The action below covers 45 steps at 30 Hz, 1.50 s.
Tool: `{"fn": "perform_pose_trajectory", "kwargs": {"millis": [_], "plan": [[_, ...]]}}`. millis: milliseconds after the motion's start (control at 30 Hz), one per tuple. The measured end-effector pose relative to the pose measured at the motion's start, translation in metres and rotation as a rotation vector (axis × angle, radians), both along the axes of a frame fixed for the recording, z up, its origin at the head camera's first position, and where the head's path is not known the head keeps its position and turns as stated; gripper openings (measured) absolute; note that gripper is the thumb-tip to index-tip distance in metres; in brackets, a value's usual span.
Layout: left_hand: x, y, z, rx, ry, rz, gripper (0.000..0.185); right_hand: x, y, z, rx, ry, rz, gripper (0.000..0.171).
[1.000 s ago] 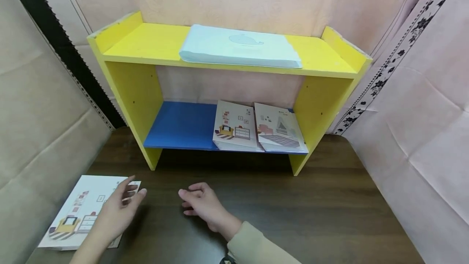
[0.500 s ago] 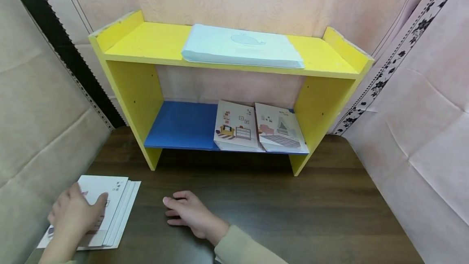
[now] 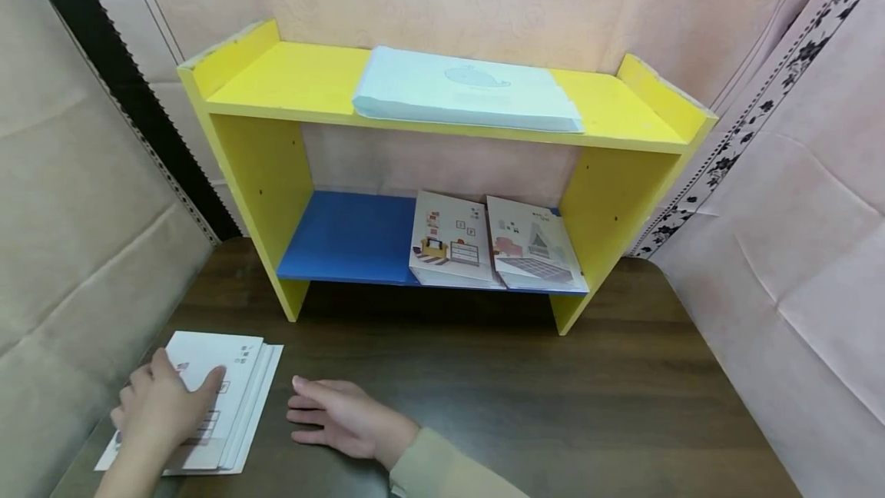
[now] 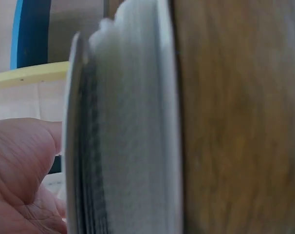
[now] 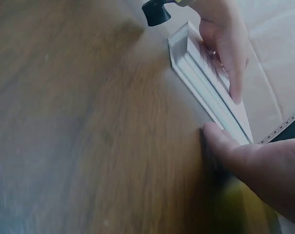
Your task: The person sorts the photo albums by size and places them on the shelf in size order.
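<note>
- Your left hand (image 3: 162, 406) lies flat on a small stack of thin white illustrated booklets (image 3: 228, 394). The fingers are spread and nearly straight, pressing down on the top cover rather than curling round it.
- In the left wrist view your palm (image 4: 21, 180) sits just beside the stack's edge (image 4: 128, 146), where the layered pages show as a blurred white band.
- Your right hand (image 3: 339, 417) rests palm down on the dark brown wooden tabletop (image 3: 553, 406), fingers relaxed and pointing toward the stack, close to its right edge but apart from it in the head view.
- The right wrist view shows a fingertip (image 5: 218, 136) at, or almost at, the stack's near edge (image 5: 206, 92); I cannot tell whether it touches.
- The stack sits at the front left corner of the table, its booklets slightly fanned, well apart from the shelf.
- Behind it stands a yellow wooden shelf unit (image 3: 256, 167) with a blue lower board (image 3: 346, 237).
- Two matching booklets (image 3: 494, 240) lie side by side on the right part of that blue board.
- A pale blue flat packet with a whale drawing (image 3: 466, 91) lies on the top board.
- Judging from this, you are at the pick-up step: steadying the stack to take a booklet.
- The next move would call for sliding the top booklet off, or lifting its edge, until your fingers can close on it alone.
</note>
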<state>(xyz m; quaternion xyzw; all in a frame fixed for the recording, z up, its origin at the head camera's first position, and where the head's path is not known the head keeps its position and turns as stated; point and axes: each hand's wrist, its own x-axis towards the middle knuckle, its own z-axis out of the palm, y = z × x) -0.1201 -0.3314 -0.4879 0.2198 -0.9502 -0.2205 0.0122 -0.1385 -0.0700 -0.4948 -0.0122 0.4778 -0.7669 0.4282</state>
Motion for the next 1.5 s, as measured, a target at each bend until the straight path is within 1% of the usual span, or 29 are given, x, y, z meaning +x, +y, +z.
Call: {"fn": "perform_pose_trajectory", "kwargs": {"millis": [133, 267, 400, 533, 633, 800, 933, 1100, 1200, 1300, 1400, 1467, 1500], "plan": [[0.001, 0.007, 0.001, -0.009, -0.028, -0.016, 0.119, 0.002, -0.001, -0.002, -0.051, -0.045, -0.038, 0.078], [0.0, 0.014, 0.003, -0.017, -0.028, -0.034, 0.119, 0.002, 0.001, -0.003, -0.083, -0.093, -0.08, 0.077], [0.0, 0.016, 0.006, 0.008, -0.045, -0.052, 0.12, 0.001, 0.0, -0.002, -0.074, -0.114, -0.11, 0.077], [0.0, 0.017, 0.007, 0.054, -0.099, -0.066, 0.122, 0.003, -0.003, -0.001, -0.046, -0.106, -0.141, 0.075], [0.0, 0.018, 0.008, 0.076, -0.116, -0.085, 0.122, 0.004, -0.003, 0.0, -0.009, -0.091, -0.175, 0.073], [0.003, 0.021, 0.009, 0.123, -0.071, -0.158, 0.115, 0.004, -0.002, 0.001, 0.054, -0.074, -0.237, 0.068], [0.005, 0.026, 0.011, 0.164, -0.045, -0.208, 0.112, 0.004, 0.0, 0.001, 0.085, -0.051, -0.261, 0.056], [0.006, 0.034, 0.015, 0.211, -0.069, -0.242, 0.11, 0.005, 0.002, 0.004, 0.176, 0.004, -0.281, 0.042], [0.007, 0.04, 0.017, 0.284, -0.065, -0.28, 0.106, 0.004, 0.006, 0.007, 0.256, 0.081, -0.271, 0.037], [0.01, 0.047, 0.019, 0.375, -0.062, -0.311, 0.103, 0.003, 0.011, 0.012, 0.381, 0.186, -0.22, 0.037], [0.011, 0.055, 0.021, 0.421, -0.097, -0.306, 0.104, 0.003, 0.018, 0.017, 0.503, 0.28, -0.188, 0.042], [0.012, 0.062, 0.022, 0.437, -0.13, -0.29, 0.105, 0.004, 0.023, 0.019, 0.547, 0.318, -0.202, 0.043], [0.012, 0.065, 0.022, 0.455, -0.145, -0.28, 0.105, 0.004, 0.026, 0.019, 0.551, 0.33, -0.22, 0.043]]}}
